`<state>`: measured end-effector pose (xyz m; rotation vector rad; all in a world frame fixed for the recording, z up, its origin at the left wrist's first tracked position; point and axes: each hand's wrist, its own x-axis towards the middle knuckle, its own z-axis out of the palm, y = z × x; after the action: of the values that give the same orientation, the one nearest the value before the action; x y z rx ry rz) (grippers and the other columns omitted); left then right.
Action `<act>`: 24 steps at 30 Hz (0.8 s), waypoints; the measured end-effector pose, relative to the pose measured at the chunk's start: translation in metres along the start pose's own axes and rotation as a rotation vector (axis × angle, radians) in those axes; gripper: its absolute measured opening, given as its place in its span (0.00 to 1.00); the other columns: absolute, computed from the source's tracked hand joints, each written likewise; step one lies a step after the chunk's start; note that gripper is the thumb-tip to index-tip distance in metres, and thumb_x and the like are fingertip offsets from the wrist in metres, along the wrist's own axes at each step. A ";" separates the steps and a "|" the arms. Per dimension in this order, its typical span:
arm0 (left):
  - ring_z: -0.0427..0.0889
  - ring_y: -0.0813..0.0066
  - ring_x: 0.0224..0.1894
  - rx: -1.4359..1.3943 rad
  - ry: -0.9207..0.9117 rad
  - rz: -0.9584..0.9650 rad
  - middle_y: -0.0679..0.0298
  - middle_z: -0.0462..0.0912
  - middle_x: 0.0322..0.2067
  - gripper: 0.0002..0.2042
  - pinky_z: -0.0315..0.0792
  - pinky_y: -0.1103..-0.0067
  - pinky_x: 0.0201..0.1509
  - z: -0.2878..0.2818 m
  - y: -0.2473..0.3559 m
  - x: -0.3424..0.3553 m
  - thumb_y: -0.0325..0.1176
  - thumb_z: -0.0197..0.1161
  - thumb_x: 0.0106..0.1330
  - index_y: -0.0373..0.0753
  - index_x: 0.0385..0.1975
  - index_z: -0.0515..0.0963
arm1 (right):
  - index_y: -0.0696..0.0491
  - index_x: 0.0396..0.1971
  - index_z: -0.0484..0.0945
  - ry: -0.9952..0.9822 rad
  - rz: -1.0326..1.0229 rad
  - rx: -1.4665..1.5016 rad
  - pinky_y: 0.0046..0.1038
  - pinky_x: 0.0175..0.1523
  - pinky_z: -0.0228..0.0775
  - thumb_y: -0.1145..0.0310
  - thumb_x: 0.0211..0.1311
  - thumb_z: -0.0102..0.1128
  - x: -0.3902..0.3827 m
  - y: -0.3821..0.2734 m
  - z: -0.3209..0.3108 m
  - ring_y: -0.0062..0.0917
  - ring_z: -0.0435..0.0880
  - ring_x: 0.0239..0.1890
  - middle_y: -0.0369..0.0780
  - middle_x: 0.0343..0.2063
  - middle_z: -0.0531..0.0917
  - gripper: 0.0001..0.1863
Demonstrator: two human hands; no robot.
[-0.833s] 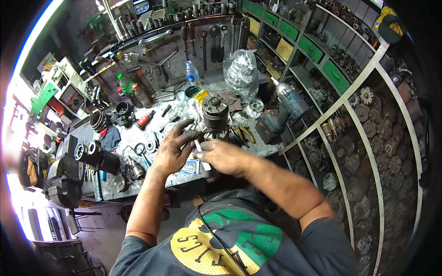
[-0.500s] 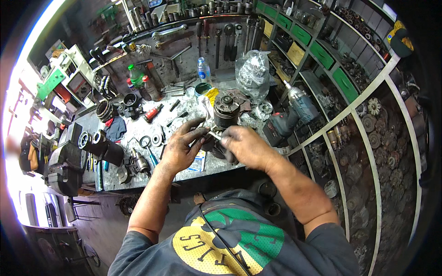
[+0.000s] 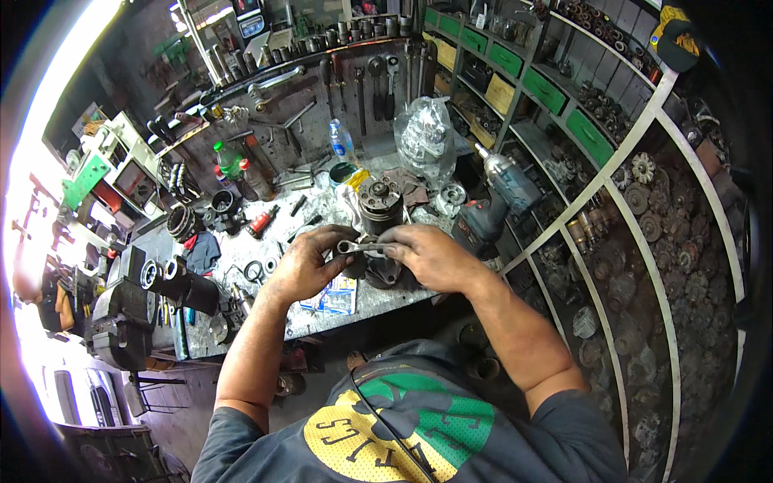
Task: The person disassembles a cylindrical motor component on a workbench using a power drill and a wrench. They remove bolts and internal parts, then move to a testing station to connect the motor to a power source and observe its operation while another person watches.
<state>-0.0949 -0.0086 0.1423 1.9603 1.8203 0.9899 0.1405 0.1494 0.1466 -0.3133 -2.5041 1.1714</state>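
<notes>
A wrench [image 3: 369,247] lies level between my two hands, its ring end toward the left. My left hand [image 3: 307,262] is closed round the ring end, fingers and thumb pinching it. My right hand [image 3: 435,256] grips the other end, which its fingers hide. Just beyond the hands stands a dark cylindrical machine part [image 3: 380,200] with a ring of round holes in its top. Its lower flanged part [image 3: 385,274] shows below the wrench, partly behind my fingers. A blue-and-white printed packet [image 3: 332,298] lies on the bench under my left hand.
A clear plastic bag [image 3: 425,138] of metal parts and a cordless impact wrench [image 3: 511,181] are at the right. A water bottle [image 3: 341,140] stands behind. Dark vise-like block [image 3: 121,318] at bench's left end; loaded parts racks [image 3: 668,249] on the right.
The view has shifted, so the bench appears moved. My hands have turned the wrench from slanting to level, and its ring end now shows at my left fingers.
</notes>
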 end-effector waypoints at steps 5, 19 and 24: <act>0.87 0.51 0.55 0.162 -0.126 0.079 0.56 0.88 0.52 0.10 0.81 0.63 0.60 -0.015 0.005 0.009 0.33 0.70 0.70 0.40 0.48 0.88 | 0.58 0.54 0.81 0.011 0.329 0.736 0.30 0.51 0.77 0.67 0.81 0.58 -0.043 0.002 0.011 0.22 0.87 0.43 0.37 0.38 0.90 0.12; 0.82 0.48 0.64 -0.012 -0.051 0.141 0.51 0.83 0.61 0.21 0.75 0.61 0.69 -0.025 -0.005 0.015 0.32 0.70 0.73 0.41 0.64 0.80 | 0.61 0.45 0.82 -0.037 0.414 0.745 0.27 0.31 0.79 0.63 0.85 0.54 -0.031 -0.026 0.047 0.22 0.86 0.28 0.42 0.30 0.90 0.15; 0.83 0.52 0.64 0.023 0.003 0.217 0.56 0.85 0.59 0.16 0.77 0.61 0.69 -0.009 -0.012 -0.008 0.28 0.70 0.70 0.42 0.58 0.86 | 0.58 0.49 0.80 -0.098 0.547 0.815 0.25 0.30 0.77 0.62 0.85 0.53 -0.002 -0.039 0.058 0.24 0.87 0.27 0.44 0.29 0.89 0.14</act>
<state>-0.1092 -0.0166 0.1387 2.2079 1.6531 1.0383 0.1167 0.0840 0.1424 -0.7334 -1.8187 2.3241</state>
